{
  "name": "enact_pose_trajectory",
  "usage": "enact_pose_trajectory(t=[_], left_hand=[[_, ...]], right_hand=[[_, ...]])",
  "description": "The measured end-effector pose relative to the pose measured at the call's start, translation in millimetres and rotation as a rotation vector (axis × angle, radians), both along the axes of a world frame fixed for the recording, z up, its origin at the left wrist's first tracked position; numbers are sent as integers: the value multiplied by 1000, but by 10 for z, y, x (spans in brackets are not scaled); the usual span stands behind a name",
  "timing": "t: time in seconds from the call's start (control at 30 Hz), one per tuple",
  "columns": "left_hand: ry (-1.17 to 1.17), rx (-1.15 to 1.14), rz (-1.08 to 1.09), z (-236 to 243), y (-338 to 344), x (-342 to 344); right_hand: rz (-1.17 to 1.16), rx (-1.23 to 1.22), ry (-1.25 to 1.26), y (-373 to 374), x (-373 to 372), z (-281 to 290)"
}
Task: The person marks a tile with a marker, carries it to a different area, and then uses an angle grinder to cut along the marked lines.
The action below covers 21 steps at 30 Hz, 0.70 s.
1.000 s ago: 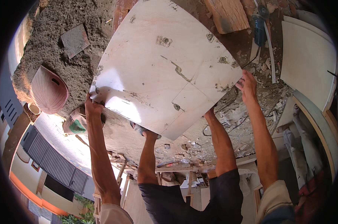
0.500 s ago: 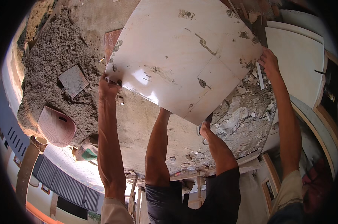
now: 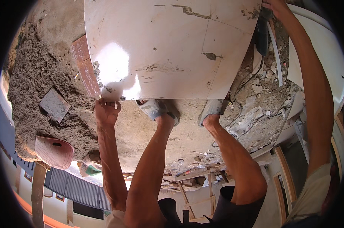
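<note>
Nearest, two bare legs [image 3: 146, 159] are reaching down to two feet in greyish sandals [image 3: 213, 107] on a dusty floor [image 3: 191, 125]. One large pale slab [image 3: 168, 41] is stretching away just beyond, its near edge covering the toes, its far edge running out of view. The left hand [image 3: 106, 113] is pinching its near left corner, the fingers partly hidden. Room at the sides is running tight: a reddish tile strip [image 3: 89, 74] is lining the left edge, and one dark blue power tool [image 3: 261, 36] is lying just beside the right. Farther left, one pink ribbed piece [image 3: 54, 152] and one square grey tile [image 3: 55, 104] are lying by rough sand [image 3: 31, 76]. Farthest, the right hand [image 3: 274, 7] is meeting the slab's right edge, cut off by the frame, its grip impossible to tell
</note>
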<state>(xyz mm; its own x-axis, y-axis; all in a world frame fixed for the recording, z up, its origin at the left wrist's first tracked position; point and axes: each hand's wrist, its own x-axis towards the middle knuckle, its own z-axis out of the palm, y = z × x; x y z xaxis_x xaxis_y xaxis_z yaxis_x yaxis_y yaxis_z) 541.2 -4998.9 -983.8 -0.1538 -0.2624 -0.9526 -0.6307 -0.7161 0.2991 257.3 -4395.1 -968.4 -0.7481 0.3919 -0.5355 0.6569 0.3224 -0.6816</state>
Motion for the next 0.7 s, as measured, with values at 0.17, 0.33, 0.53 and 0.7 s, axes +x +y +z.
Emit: enact_pose_trajectory(t=[0.17,0.33,0.53,0.7], left_hand=[[140,160,-58,-250,319,436],[62,142,-97,-118,867,470],[27,180,-68,-240,1214,565],[71,210,-161,-317,1389,582]], right_hand=[[184,62,73,282,-476,-384],[309,189,124,213,-991,-801],[433,421,138,224,-1457,-1234],[476,587,135,429,-1798,-1546]])
